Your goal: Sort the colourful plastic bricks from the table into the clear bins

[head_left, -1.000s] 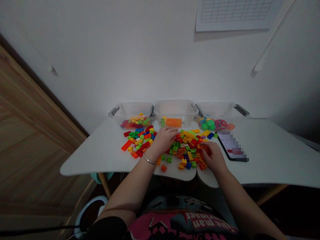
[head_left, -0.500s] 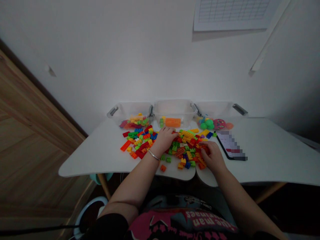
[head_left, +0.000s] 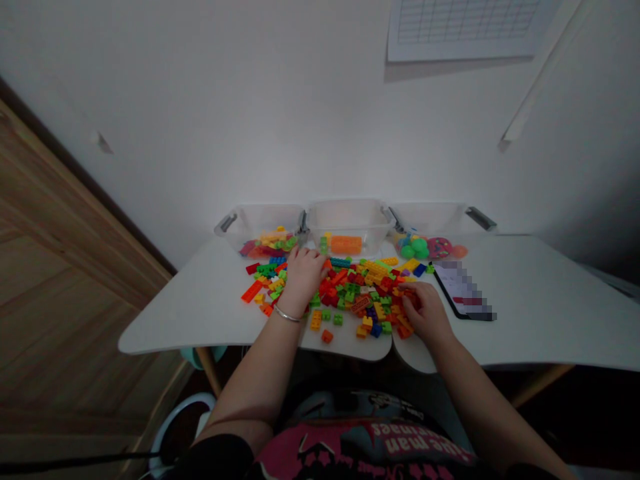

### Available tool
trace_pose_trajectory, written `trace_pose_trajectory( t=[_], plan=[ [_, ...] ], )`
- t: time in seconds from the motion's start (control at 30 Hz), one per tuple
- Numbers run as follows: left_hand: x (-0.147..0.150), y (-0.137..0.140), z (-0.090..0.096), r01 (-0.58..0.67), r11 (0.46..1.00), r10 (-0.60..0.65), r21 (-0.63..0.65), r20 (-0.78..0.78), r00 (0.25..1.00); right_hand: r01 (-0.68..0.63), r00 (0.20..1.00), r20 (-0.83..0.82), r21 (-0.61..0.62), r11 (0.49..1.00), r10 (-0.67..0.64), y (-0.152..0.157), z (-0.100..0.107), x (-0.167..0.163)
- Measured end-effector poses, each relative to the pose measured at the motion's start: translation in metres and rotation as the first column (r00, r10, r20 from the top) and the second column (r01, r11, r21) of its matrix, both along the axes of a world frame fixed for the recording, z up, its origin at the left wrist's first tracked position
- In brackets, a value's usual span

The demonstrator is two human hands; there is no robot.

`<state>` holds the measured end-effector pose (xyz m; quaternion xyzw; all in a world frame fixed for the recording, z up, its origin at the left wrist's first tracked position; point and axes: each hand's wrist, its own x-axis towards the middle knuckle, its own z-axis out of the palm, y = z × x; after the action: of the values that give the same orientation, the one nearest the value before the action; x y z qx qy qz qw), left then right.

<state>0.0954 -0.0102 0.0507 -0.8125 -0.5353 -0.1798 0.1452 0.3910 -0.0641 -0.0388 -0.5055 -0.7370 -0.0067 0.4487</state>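
A heap of colourful toy building bricks (head_left: 350,293) is spread over the white table. My left hand (head_left: 303,277), with a silver bangle at its wrist, lies palm down over the heap's left part, fingers somewhat apart; its palm side is hidden. An orange-red brick (head_left: 327,265) shows beside its fingertips. At the heap's right edge, my right hand (head_left: 427,312) is curled, thumb and fingers closed round an orange brick (head_left: 415,298) that is only partly visible. Close to my body lie a loose orange brick (head_left: 327,336) and a yellow brick (head_left: 316,320).
Three clear bins line the wall: the left bin (head_left: 270,217) holds mixed coloured pieces, the middle bin (head_left: 350,212) an orange block and small bricks, the right bin (head_left: 433,217) green balls and a pink piece. A phone (head_left: 463,293) lies right of the heap. Two tabletops meet (head_left: 391,350) in front.
My left hand has moved left across the heap, uncovering red, teal and yellow bricks in the middle. My right hand has stayed at the heap's right edge.
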Motion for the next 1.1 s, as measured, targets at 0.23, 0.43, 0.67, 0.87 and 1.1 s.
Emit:
trace_pose_trajectory(
  t=[0.23,0.43,0.67,0.87,1.1],
  plan=[
    [-0.002,-0.008,0.001,-0.257,0.966,0.256,-0.01,-0.017,0.966,0.001,1.0,0.011,0.016,1.0,-0.001,0.001,-0.001,0.001],
    [0.001,-0.012,0.001,-0.382,0.923,0.384,-0.044,0.041,0.922,-0.003,1.0,0.004,0.007,1.0,0.003,0.001,0.0,0.0],
    [0.013,0.002,-0.005,0.04,0.996,-0.035,-0.075,0.059,0.998,0.004,1.0,0.014,0.012,1.0,-0.004,0.0,-0.001,0.001],
    [0.027,0.019,-0.02,0.133,0.984,-0.139,-0.118,-0.042,0.989,0.001,1.0,0.019,0.015,1.0,-0.002,0.002,-0.002,0.002],
    [0.03,0.024,-0.019,0.046,0.989,-0.066,-0.142,-0.136,0.989,-0.003,1.0,0.024,0.034,0.999,0.002,0.002,0.0,0.001]
  ],
)
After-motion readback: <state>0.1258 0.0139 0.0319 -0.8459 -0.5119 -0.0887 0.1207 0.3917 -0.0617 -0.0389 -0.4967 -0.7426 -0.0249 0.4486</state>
